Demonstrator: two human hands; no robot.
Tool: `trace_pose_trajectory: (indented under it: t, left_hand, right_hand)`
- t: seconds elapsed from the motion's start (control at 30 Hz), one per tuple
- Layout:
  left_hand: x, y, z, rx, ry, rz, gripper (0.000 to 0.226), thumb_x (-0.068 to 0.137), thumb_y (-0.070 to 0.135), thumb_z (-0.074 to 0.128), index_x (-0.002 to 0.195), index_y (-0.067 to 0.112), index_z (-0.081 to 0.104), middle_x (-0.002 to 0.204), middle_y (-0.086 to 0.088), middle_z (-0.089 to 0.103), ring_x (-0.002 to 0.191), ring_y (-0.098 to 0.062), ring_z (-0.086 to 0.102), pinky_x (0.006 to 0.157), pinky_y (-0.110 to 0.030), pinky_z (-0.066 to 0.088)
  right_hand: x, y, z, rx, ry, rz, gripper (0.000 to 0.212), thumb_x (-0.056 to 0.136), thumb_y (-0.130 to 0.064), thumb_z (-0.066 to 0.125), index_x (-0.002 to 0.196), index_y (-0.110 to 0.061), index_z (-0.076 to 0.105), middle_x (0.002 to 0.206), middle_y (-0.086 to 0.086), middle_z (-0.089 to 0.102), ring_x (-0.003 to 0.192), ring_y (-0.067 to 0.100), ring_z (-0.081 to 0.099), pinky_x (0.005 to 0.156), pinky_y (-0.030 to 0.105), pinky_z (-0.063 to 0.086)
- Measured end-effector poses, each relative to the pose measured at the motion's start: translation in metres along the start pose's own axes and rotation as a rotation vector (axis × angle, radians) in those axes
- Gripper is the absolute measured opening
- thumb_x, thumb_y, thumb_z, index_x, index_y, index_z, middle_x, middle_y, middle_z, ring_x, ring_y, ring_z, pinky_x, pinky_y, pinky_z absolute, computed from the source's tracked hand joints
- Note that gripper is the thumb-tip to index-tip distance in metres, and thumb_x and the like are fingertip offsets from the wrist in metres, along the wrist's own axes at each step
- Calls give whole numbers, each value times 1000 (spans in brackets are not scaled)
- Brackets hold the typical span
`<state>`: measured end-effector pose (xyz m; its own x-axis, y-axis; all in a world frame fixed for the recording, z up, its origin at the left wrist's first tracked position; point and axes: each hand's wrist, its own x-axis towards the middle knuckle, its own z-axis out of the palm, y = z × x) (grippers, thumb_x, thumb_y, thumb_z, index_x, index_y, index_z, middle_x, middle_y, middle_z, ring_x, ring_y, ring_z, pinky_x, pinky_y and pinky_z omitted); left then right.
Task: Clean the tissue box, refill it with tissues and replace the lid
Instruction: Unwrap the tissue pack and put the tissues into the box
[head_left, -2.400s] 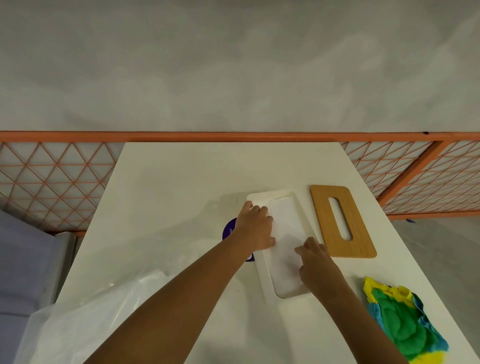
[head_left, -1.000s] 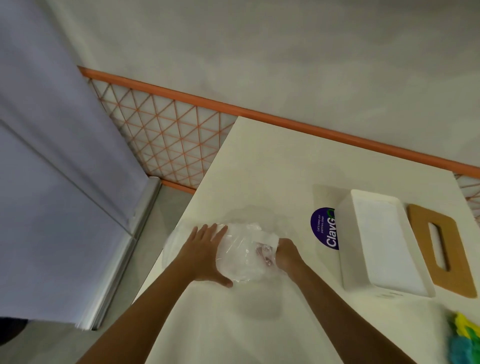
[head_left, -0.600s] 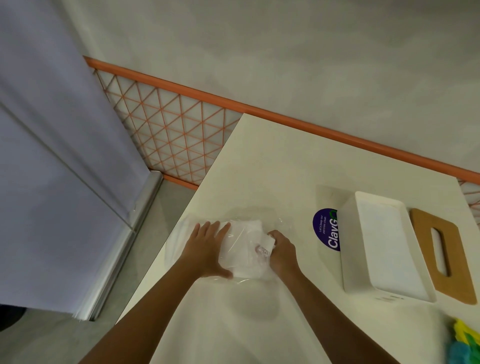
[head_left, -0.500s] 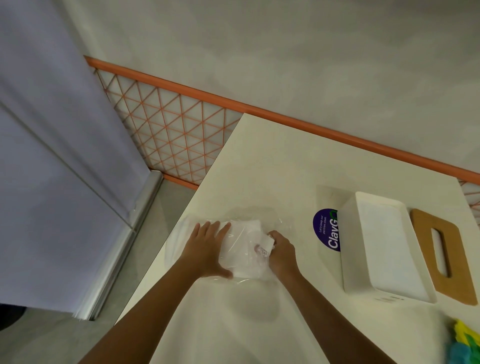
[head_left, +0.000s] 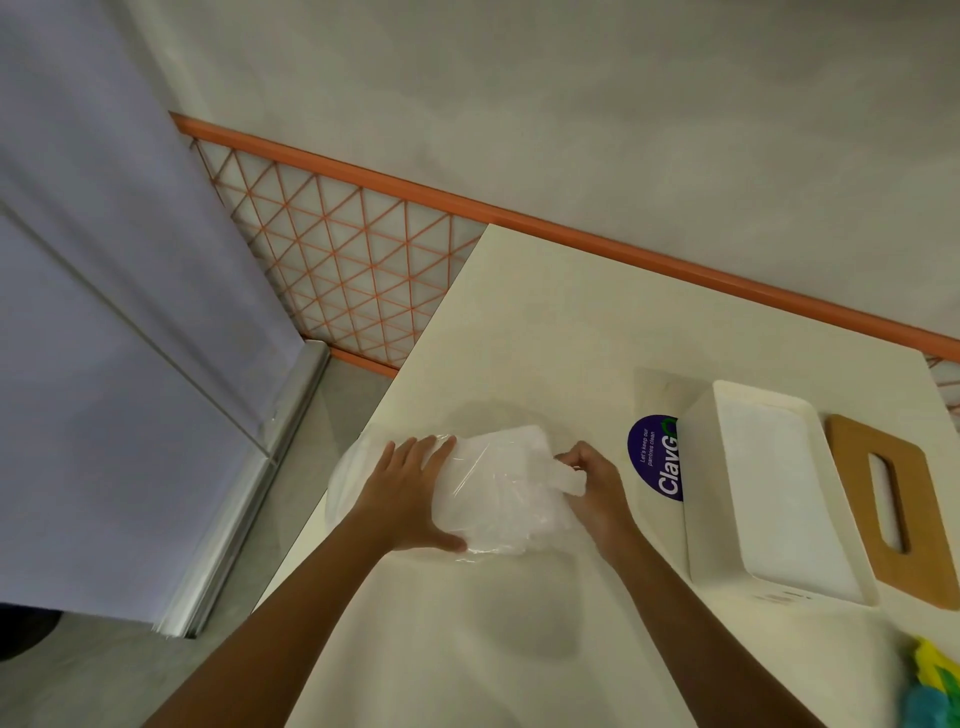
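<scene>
A clear plastic bag (head_left: 498, 493) with white tissues inside lies near the table's left edge. My left hand (head_left: 410, 499) lies flat on the bag's left side, fingers straight. My right hand (head_left: 592, 483) pinches a white tissue end at the bag's right side. The white tissue box (head_left: 769, 499) stands open on the right, with tissues inside. Its wooden lid (head_left: 893, 514) with a slot lies flat just beyond the box.
A round purple sticker (head_left: 654, 457) is on the white table (head_left: 545, 312) between the bag and the box. A yellow, green and blue cloth (head_left: 935, 686) lies at the lower right corner. An orange lattice fence (head_left: 337, 260) and a grey panel (head_left: 104, 312) stand to the left.
Both hands left the tissue box and came to the plastic bag on the left. Over the last half second my right hand has drawn a tissue end a little to the right.
</scene>
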<state>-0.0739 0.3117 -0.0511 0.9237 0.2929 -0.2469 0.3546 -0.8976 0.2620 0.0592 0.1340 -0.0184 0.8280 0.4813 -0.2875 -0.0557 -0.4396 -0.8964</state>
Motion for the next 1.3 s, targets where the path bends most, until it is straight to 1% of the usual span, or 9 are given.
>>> trace_pose_trajectory:
  t: [0.07, 0.27, 0.4, 0.5, 0.6, 0.83, 1.03, 1.17, 1.3]
  left_hand:
    - [-1, 0, -1, 1, 1, -5, 120, 60, 73, 67, 150, 22, 5, 155, 0, 16, 143, -21, 15, 119, -41, 3]
    - [0, 1, -4, 6, -7, -13, 119, 61, 71, 68, 150, 22, 6, 155, 0, 19, 143, -21, 17, 118, -39, 5]
    - [0, 2, -5, -1, -16, -11, 119, 61, 70, 69, 150, 21, 7, 155, -1, 20, 143, -22, 18, 118, -40, 5]
    - [0, 2, -6, 0, -26, -11, 119, 61, 69, 70, 150, 21, 7, 155, -1, 20, 143, -22, 18, 118, -39, 5]
    - [-1, 1, -7, -12, -37, -13, 119, 61, 69, 70, 150, 21, 7, 155, -2, 19, 143, -22, 18, 118, -38, 5]
    - [-2, 2, -11, 9, -75, -20, 115, 63, 70, 67, 150, 23, 7, 155, 0, 20, 143, -19, 17, 119, -37, 5]
    - [-8, 9, -25, -77, -158, -46, 159, 15, 103, 21, 150, 23, 1, 159, -1, -11, 147, -23, -9, 117, -42, -4]
    - [-8, 31, -41, -244, -66, -102, 139, 36, 102, 18, 150, 25, 9, 159, 3, -4, 147, -21, -4, 119, -44, 2]
    - [-4, 68, -56, -425, 51, -150, 87, 78, 70, 43, 147, 23, 22, 153, 2, 19, 141, -21, 25, 113, -40, 29]
  right_hand:
    - [5, 2, -9, 251, 30, 184, 23, 82, 2, 58, 67, -12, 49, 71, 0, 55, 66, 15, 50, 64, 26, 42]
    - [9, 7, -17, 476, -56, 448, 9, 87, -13, 61, 91, -12, 53, 89, 7, 61, 75, 22, 59, 60, 34, 49]
    - [11, 4, -12, 407, -219, 433, 27, 90, -16, 57, 116, -11, 57, 110, 9, 64, 89, 25, 63, 62, 33, 52]
    - [8, -4, -12, 281, -321, 340, 23, 91, -9, 54, 113, -12, 59, 104, 7, 65, 92, 24, 63, 75, 38, 53]
    - [12, -8, -19, 161, -254, 296, 27, 91, -3, 49, 114, -9, 62, 114, 12, 65, 104, 32, 62, 86, 40, 51]
    - [7, -4, -56, 295, -9, 380, 36, 84, 2, 60, 120, -2, 58, 115, 15, 63, 101, 30, 59, 75, 33, 51]
    - [-6, -10, -77, 277, 34, 322, 31, 84, 1, 60, 113, -7, 61, 110, 13, 64, 100, 30, 60, 93, 40, 47]
    - [-20, -19, -97, 173, 67, 224, 24, 85, -4, 60, 105, -16, 59, 103, 9, 63, 91, 24, 60, 91, 38, 46]
    - [-31, -25, -126, 162, 135, 144, 29, 84, -6, 61, 112, -12, 62, 105, 8, 65, 97, 26, 60, 93, 37, 47]
